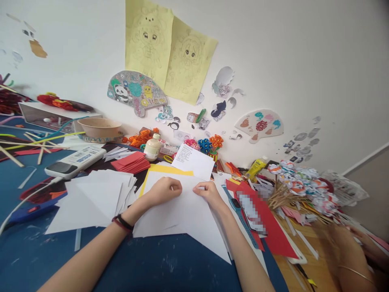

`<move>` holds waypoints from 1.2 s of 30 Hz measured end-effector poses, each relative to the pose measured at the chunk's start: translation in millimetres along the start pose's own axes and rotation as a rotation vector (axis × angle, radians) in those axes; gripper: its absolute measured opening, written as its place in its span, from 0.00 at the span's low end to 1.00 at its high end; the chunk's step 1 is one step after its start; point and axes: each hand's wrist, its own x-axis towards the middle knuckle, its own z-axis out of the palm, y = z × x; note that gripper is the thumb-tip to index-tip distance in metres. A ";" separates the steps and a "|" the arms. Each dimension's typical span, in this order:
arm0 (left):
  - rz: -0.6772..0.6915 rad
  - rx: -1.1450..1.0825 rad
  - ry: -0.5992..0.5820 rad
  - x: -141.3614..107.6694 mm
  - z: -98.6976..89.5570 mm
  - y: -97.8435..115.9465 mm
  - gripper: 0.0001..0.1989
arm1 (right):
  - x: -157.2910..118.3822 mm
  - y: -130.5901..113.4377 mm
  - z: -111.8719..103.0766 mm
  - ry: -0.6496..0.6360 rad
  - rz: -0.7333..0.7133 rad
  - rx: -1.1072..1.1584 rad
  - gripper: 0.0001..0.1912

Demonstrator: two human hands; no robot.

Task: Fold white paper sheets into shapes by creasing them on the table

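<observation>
My left hand is over white paper sheets, fingers curled and the thumb pressed to the fingertips. A short gap away, my right hand makes a pinch over the same sheets. Whatever either hand holds, if anything, does not stand out against the white paper. A yellow sheet shows from under the white ones. Behind the hands is a white sheet with handwritten lines. More white paper is fanned out left of my left hand, with a stack of red paper behind it.
A glue bottle stands at the back. To the right lie a blue-strapped watch, a phone and red card. Paper flowers on sticks are beyond. Another person's arm is at far right; a white device lies left.
</observation>
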 end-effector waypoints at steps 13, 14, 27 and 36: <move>-0.039 -0.258 -0.235 -4.2 -34.8 -25.5 0.10 | -1.1 26.0 -37.9 0.102 0.152 0.122 0.13; -0.045 -0.269 -0.244 -5.4 -38.2 -26.6 0.10 | -1.2 27.6 -39.2 0.106 0.165 0.135 0.13; -0.064 0.042 0.126 -9.8 -49.7 -26.3 0.13 | -5.7 36.3 -47.4 0.158 0.271 0.223 0.19; 0.486 0.650 0.040 -11.2 26.3 -1.5 0.22 | -6.4 28.7 -39.0 0.051 0.306 0.240 0.21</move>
